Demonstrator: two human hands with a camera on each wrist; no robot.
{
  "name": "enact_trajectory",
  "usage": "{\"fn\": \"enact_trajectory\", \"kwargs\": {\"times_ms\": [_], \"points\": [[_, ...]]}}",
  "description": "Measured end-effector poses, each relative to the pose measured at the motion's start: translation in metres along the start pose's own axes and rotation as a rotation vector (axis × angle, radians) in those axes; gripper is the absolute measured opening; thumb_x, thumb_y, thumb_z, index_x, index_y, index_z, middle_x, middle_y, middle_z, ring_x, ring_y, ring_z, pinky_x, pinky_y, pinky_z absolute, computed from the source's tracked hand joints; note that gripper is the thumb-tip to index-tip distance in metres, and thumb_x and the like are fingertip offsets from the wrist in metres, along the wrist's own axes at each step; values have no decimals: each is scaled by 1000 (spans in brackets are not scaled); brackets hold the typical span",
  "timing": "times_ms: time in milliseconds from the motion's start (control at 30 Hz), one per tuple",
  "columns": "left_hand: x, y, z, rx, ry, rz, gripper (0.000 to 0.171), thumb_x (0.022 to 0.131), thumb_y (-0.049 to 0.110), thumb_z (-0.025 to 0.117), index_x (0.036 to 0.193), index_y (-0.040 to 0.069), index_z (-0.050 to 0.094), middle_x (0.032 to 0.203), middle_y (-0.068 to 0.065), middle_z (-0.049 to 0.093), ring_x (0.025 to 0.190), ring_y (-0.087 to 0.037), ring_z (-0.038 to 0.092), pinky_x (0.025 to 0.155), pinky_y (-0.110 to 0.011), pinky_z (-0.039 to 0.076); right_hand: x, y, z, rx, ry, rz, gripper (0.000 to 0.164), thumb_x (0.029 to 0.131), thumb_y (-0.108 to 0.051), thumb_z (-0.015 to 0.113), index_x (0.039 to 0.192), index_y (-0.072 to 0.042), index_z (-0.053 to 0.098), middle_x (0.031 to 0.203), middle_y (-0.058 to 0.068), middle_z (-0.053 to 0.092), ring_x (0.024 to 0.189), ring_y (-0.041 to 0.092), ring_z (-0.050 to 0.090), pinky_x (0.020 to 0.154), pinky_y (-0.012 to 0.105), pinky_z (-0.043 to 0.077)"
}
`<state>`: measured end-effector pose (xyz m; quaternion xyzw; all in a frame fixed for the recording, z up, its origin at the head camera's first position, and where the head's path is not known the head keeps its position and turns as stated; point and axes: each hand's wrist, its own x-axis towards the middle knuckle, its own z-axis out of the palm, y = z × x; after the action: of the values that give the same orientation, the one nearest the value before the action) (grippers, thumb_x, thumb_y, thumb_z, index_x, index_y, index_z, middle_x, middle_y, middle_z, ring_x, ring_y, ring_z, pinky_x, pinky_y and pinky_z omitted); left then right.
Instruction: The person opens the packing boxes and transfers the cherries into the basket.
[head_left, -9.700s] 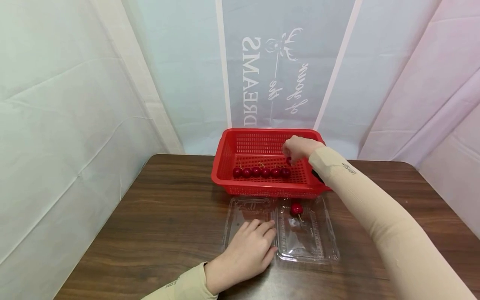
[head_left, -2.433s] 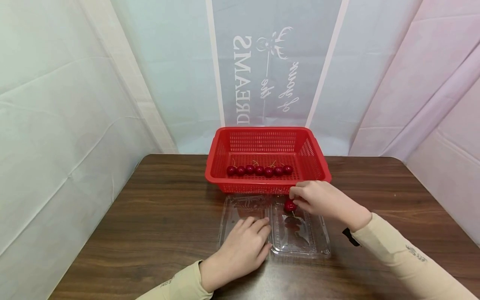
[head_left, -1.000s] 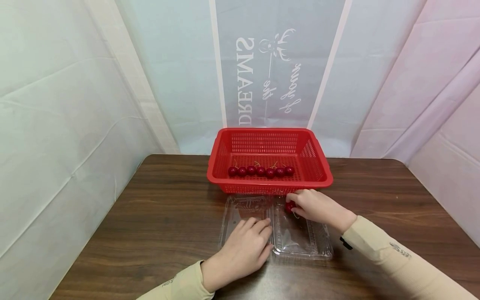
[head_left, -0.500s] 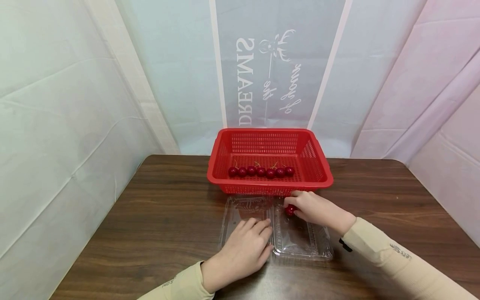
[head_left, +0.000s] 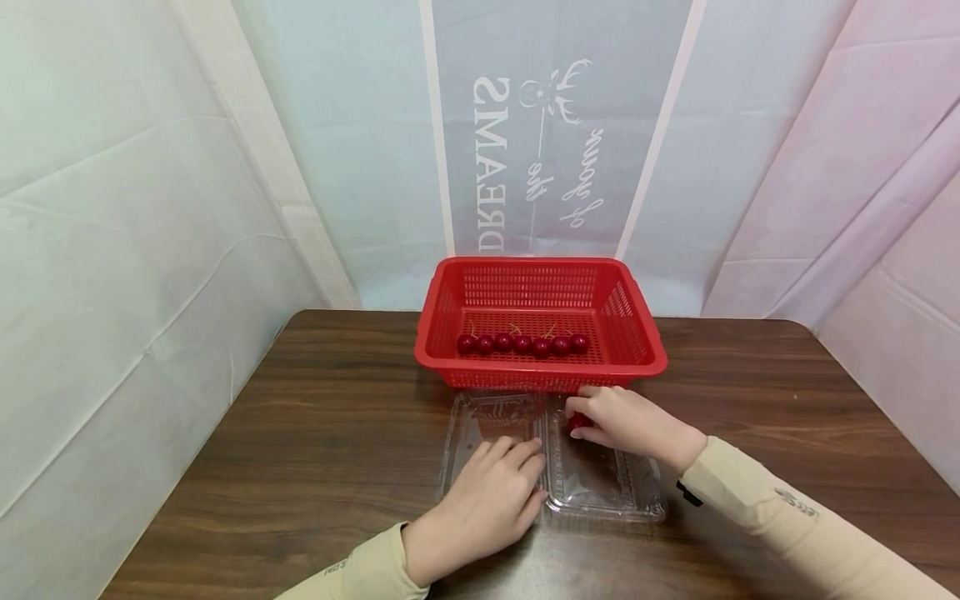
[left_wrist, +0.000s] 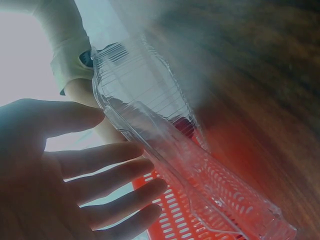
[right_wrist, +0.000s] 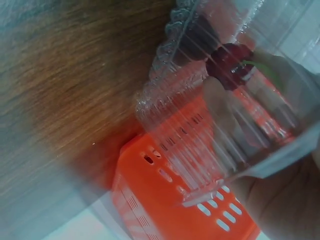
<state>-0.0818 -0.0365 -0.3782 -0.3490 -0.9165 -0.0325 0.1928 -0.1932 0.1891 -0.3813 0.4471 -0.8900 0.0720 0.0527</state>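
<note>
In the head view, an unfolded clear plastic clamshell box (head_left: 603,492) lies on the table. My right hand (head_left: 626,421) reaches into its right half and pinches a dark red cherry (head_left: 577,423). The right wrist view shows this cherry (right_wrist: 230,65) with a green stem through the ribbed plastic wall. My left hand (head_left: 483,500) rests on the box's left half near the hinge, its fingers loosely extended. In the left wrist view, the left hand's fingers (left_wrist: 110,175) are spread along the plastic edge. Several more cherries (head_left: 522,344) with stems stand in a row inside the red basket.
The red plastic basket (head_left: 540,367) stands directly behind the clamshell, near the table's back edge. A dark wood table (head_left: 322,450) lies beneath everything. A printed grey-blue curtain (head_left: 555,167) hangs behind, with pale cloth walls at both sides.
Since the oldest frame, my right hand has put a cherry at the row's right end in the basket, returned to the clamshell and taken another cherry, lately shifting slightly nearer. My left hand stays put.
</note>
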Motion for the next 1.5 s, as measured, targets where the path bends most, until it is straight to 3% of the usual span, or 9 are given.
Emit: {"fn": "enact_trajectory", "kwargs": {"times_ms": [267, 500, 667, 800, 1000, 1200, 1500], "points": [[0, 0, 0, 2, 0, 0, 31, 86, 38, 62, 104, 13, 67, 120, -2, 64, 102, -17, 58, 81, -31, 46, -2, -1, -3, 32, -48, -30, 21, 74, -15, 80, 93, -16, 69, 86, -1, 65, 71, 8, 63, 64, 25, 53], [0, 0, -1, -3, 5, 4, 30, 86, 38, 63, 104, 13, 67, 120, -2, 65, 102, -17, 58, 80, -31, 46, -1, -5, -7, 58, -87, -55, 25, 74, -1, 74, 94, -15, 69, 87, -3, 64, 74, 6, 60, 67, 26, 53], [-1, 0, -1, -1, 18, 5, 30, 85, 38, 64, 103, 13, 67, 118, -2, 65, 100, -16, 58, 78, -30, 46, -1, -6, -8, 57, -77, -110, 27, 72, 4, 71, 91, -15, 69, 86, -4, 63, 79, 8, 59, 71, 28, 52], [-1, 0, 0, 0, 14, 9, 30, 85, 38, 64, 103, 14, 67, 118, -2, 65, 99, -16, 58, 77, -29, 45, -2, -7, -9, 30, -18, -128, 26, 72, -3, 76, 94, -15, 69, 92, -4, 64, 86, 11, 60, 77, 32, 52], [0, 1, -2, -6, 2, 4, 30, 86, 37, 63, 103, 13, 68, 120, -2, 65, 101, -16, 58, 78, -29, 46, -8, -11, -12, -35, 64, -55, 30, 68, -18, 84, 93, -18, 68, 89, -4, 63, 81, 11, 62, 73, 32, 53], [0, 1, -2, -6, -1, 0, 30, 85, 37, 64, 103, 14, 68, 120, -2, 65, 102, -17, 57, 79, -30, 46, -11, -11, -8, -22, 39, 31, 29, 68, -21, 84, 91, -15, 67, 86, -2, 64, 73, 7, 61, 66, 27, 54], [-1, 1, -2, 0, 2, 2, 29, 86, 37, 63, 103, 14, 68, 119, -2, 65, 101, -16, 58, 79, -30, 46, -11, -6, -2, -2, 3, 41, 29, 68, -22, 84, 90, -10, 68, 84, 1, 65, 71, 7, 62, 64, 26, 54]]}}
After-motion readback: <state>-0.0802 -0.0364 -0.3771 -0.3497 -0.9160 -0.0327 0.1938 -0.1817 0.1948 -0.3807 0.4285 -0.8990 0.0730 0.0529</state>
